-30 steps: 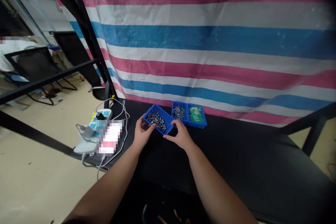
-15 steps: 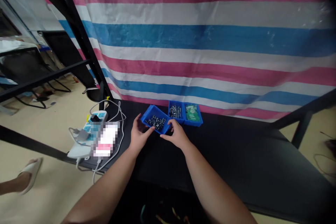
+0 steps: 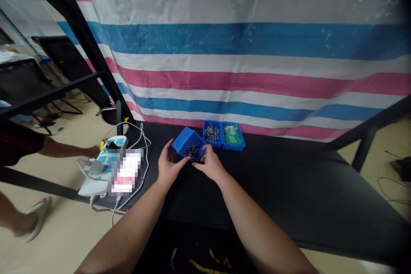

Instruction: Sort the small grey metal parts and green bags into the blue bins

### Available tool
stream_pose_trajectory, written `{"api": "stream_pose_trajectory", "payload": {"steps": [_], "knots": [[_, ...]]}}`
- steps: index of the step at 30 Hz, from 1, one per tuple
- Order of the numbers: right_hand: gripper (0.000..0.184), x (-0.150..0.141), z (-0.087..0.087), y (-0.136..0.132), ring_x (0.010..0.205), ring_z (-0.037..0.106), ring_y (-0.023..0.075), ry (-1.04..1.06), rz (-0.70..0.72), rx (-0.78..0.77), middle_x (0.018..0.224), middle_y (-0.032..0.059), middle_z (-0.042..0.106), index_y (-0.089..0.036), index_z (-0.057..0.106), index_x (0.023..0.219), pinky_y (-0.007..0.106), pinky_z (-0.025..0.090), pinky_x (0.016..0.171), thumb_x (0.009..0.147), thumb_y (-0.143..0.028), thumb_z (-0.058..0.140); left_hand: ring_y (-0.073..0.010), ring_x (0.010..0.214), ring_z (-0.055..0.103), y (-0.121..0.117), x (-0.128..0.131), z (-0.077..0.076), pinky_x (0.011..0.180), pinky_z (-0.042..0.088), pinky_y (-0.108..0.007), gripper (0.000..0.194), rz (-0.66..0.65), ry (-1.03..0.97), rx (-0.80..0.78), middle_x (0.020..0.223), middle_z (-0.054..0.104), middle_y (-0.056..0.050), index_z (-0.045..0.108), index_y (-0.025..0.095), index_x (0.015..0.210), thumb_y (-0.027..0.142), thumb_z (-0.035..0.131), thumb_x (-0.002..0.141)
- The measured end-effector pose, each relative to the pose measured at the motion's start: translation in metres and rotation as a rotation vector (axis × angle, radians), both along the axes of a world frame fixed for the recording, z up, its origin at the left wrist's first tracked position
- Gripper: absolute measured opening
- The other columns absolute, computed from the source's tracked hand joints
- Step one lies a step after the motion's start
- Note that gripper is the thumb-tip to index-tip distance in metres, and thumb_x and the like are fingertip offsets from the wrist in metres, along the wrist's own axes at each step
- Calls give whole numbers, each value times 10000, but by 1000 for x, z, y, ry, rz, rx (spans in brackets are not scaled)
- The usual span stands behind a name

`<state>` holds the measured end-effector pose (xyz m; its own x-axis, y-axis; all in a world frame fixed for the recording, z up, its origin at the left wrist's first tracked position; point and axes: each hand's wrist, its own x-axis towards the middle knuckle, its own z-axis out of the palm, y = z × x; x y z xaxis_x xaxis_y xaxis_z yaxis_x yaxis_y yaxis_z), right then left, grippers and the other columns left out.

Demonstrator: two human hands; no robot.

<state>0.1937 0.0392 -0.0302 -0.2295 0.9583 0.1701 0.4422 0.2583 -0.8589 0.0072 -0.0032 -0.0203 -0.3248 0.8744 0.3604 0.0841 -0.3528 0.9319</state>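
Observation:
Between my hands a blue plastic bin (image 3: 182, 138) is held tilted, its far left end raised. Small metal screws (image 3: 192, 150) have gathered in its lower, near right part. My left hand (image 3: 168, 165) grips the bin's left side, thumb along the near edge. My right hand (image 3: 211, 163) pinches its right end. Just behind to the right, a second blue bin (image 3: 217, 143) with grey metal pieces (image 3: 211, 133) stands on the black table (image 3: 257, 188). Touching it is a third blue bin (image 3: 236, 147) with green and pale pieces (image 3: 231, 134).
At the left lie a white power strip (image 3: 93, 186), a phone with a blurred screen (image 3: 126, 175) and loose white cables (image 3: 148, 154). Another person's arm (image 3: 67, 149) reaches toward the strip. A striped sheet (image 3: 240, 38) hangs behind; black frame bars (image 3: 93, 43) flank the table.
The held bin has tipped more steeply toward me, and its screws have slid into the near end. Another person has come in at the left, an arm stretched toward the power strip.

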Motion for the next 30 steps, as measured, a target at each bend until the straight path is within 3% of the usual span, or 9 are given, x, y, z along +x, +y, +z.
{"api": "stream_pose_trajectory", "payload": {"steps": [4,9,16,22,30], "knots": [[631,-1,-2,1,633,563,151,-6,11,-8,720,-84,512,-246,419,1121,286,477,632,651,-331,830,-299,1205,635,2,-1,-1,1056,527,-443,784,-9,58,20,1311,620,-124,541,206,1358,341,903,675],[630,-1,-3,1,669,596,162,-24,10,13,764,-62,548,-233,434,1151,310,514,672,659,-282,826,-273,1073,682,4,-1,-3,965,573,-430,695,13,111,49,1152,662,-91,592,192,1230,330,924,634],[583,-7,-4,-5,922,644,250,-153,-61,142,1126,111,590,-204,493,1172,406,560,803,682,-261,803,-254,1032,689,1,-1,-3,940,581,-411,678,-1,138,54,1120,655,-80,574,204,1217,322,915,643],[580,-9,-6,-12,1080,579,332,-313,-146,299,1129,138,588,-181,513,1186,507,513,947,698,-309,799,-248,996,697,0,-1,-2,912,592,-401,644,-12,124,65,1090,650,-71,570,198,1189,313,905,651],[626,0,-3,-32,1136,548,341,-389,-160,415,1195,180,598,-131,496,1316,506,461,1016,797,-397,722,-243,993,687,0,-1,-3,896,591,-387,623,-9,143,73,1079,638,-64,572,204,1178,302,900,658]]}}
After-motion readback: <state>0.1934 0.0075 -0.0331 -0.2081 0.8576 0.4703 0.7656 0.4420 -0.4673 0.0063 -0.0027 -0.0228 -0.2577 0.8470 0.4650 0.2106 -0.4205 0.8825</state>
